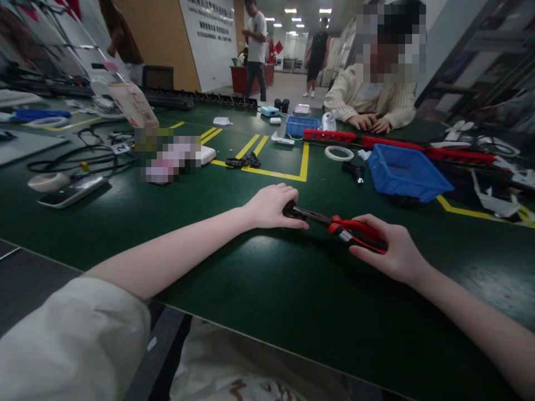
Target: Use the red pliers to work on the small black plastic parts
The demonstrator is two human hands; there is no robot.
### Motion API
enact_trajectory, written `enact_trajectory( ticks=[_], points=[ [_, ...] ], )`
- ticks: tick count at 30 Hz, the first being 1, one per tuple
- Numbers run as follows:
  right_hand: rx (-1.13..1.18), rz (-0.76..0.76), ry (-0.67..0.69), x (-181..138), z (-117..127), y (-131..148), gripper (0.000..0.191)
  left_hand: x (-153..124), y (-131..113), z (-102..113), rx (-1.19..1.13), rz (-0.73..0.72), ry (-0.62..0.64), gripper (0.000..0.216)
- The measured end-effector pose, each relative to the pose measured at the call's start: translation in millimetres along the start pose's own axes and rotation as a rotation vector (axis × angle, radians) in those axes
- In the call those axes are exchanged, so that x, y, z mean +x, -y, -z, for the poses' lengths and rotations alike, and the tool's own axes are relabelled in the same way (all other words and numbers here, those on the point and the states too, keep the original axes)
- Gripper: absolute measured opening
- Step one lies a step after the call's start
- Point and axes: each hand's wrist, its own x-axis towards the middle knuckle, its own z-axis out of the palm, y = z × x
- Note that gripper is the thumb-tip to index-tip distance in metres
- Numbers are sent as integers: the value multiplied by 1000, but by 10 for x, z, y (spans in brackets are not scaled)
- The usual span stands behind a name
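My right hand (390, 250) is wrapped round the red handles of a pair of needle-nose pliers (337, 227). Their long grey jaws point left and reach a small black part (290, 210). That part sits between the thumb and fingers of my left hand (276, 206), just above the green table. Most of the black part is hidden by my fingers, so its kind cannot be made out. Whether the jaws grip it or only touch it, I cannot tell.
A blue plastic bin (407, 172) stands to the right, with a black part (354, 171) beside it. Black pieces (244, 161) lie inside yellow tape lines. Cables and a grey device (73, 192) are at left. A person (371, 100) sits across the table.
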Motion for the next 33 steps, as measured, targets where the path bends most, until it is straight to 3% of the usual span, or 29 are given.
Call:
enact_trajectory(
  ticks=[6,13,20,24,28,33],
  points=[
    [-158,79,-29,-15,3,-52,41,-6,-31,11,33,-37,38,54],
    [-165,73,-10,-14,20,-97,42,-27,-25,71,-171,-75,173,43],
    [-168,71,-11,-11,37,-112,42,-25,4,63,-134,-104,161,40],
    [-335,195,-46,-10,53,-164,48,-21,-15,52,-23,-89,140,45],
    [-460,291,-113,-11,65,-142,50,-25,-33,40,32,-59,116,46],
    [-508,258,-124,-7,42,-58,51,-16,-68,33,67,46,93,45]
  ],
)
